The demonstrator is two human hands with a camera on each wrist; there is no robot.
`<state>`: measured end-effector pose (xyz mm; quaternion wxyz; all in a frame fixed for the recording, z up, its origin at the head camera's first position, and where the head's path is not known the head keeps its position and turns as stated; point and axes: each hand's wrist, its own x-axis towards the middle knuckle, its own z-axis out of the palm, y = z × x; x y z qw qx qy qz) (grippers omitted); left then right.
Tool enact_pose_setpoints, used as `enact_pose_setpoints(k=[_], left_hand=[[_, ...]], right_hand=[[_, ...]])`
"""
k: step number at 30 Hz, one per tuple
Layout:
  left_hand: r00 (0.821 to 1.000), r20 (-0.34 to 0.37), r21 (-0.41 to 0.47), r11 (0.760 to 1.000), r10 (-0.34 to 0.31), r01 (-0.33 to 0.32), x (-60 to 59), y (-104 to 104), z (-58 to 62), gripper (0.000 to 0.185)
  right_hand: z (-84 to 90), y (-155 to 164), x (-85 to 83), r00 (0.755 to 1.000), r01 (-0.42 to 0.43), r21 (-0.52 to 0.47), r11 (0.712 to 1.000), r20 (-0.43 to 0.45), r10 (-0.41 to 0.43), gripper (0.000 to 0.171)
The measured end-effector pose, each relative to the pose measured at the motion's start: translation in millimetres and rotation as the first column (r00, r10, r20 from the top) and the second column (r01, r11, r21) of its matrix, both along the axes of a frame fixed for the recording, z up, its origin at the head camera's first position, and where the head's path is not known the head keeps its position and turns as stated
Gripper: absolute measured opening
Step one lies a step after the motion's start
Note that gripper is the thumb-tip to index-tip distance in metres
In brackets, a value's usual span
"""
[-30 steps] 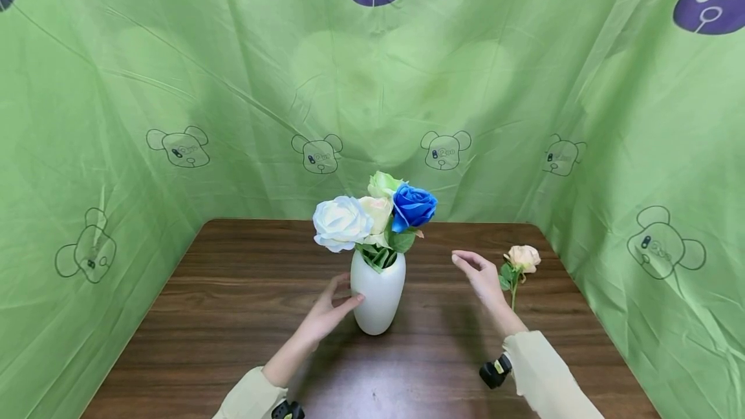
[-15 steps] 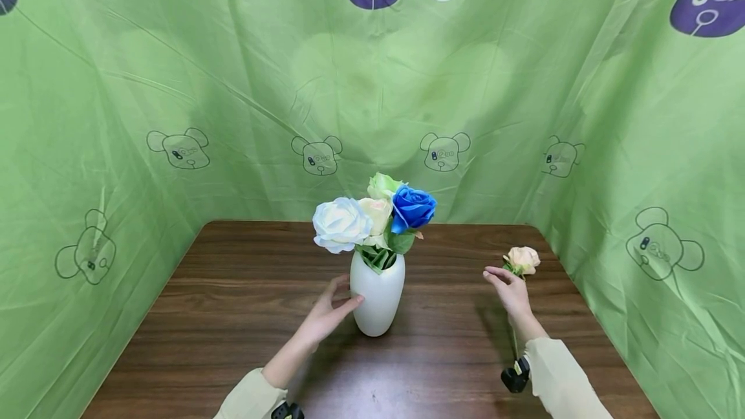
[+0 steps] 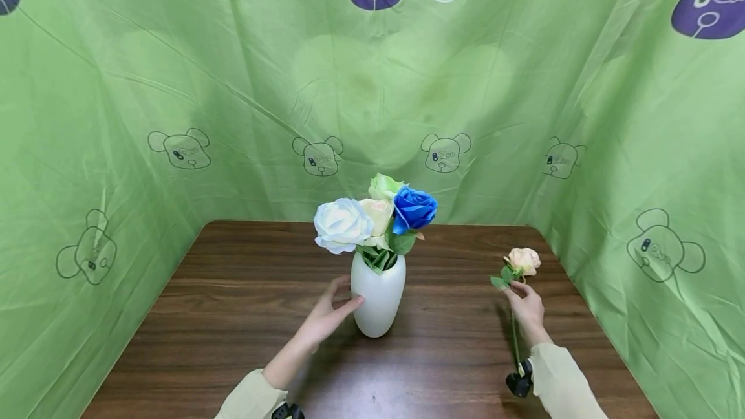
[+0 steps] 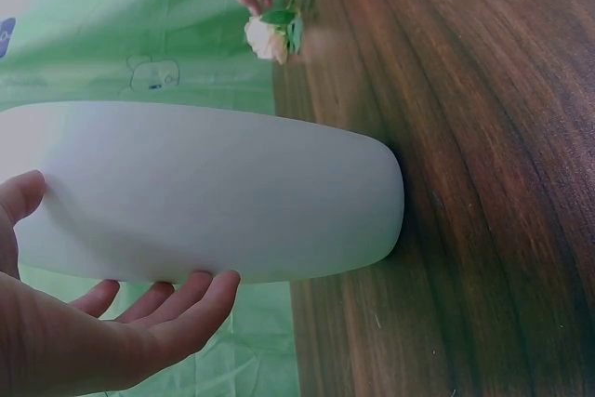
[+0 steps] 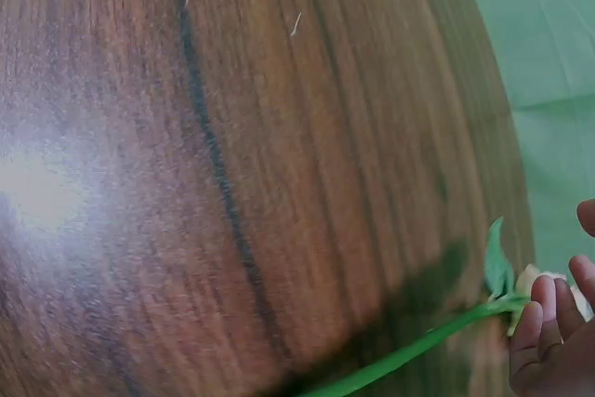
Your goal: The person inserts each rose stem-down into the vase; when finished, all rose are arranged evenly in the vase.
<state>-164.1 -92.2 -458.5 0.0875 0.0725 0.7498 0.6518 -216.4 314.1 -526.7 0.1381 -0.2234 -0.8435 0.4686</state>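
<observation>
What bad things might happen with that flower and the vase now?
The right hand holds the peach rose only by its thin stem, just under the bloom, so the long stem may bend or slip out. The white vase is already crowded with four roses, so squeezing one more in might push them aside. The left hand only rests its fingers against the vase, so a hard push could tip it.

Right hand (image 5: pixel 556 341) at lower right, fingers curled about a green stem (image 5: pixel 409 349) just below a leaf (image 5: pixel 495 267); pale bloom partly hidden behind the fingers; wooden table (image 5: pixel 232 155) beneath.
</observation>
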Motion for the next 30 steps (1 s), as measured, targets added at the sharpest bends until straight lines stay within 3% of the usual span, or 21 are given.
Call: enact_pose_setpoints(k=[7,18,23,30], left_hand=[[1.000,-0.008,-0.004,1.000,0.001,-0.001,-0.4,0.0,-0.3,0.060],[1.000,0.000,-0.004,1.000,0.001,-0.001,-0.1,-0.1,-0.1,0.060],[1.000,0.003,-0.004,1.000,0.001,-0.001,-0.1,0.2,0.9,0.060],[1.000,0.009,-0.009,1.000,0.001,-0.001,0.0,0.0,2.0,0.060]], right_hand=[[-13.1,8.9,1.9,0.998,0.034,-0.040,0.999,0.055,-0.032,0.046],[-24.5,7.6,5.6,0.990,-0.004,0.051,0.999,0.139,-0.003,0.050],[-26.2,3.4,3.6,0.992,-0.030,0.034,0.999,0.127,0.026,0.047],[-15.9,-9.2,0.5,0.992,-0.097,-0.031,0.995,0.083,0.099,0.047]])
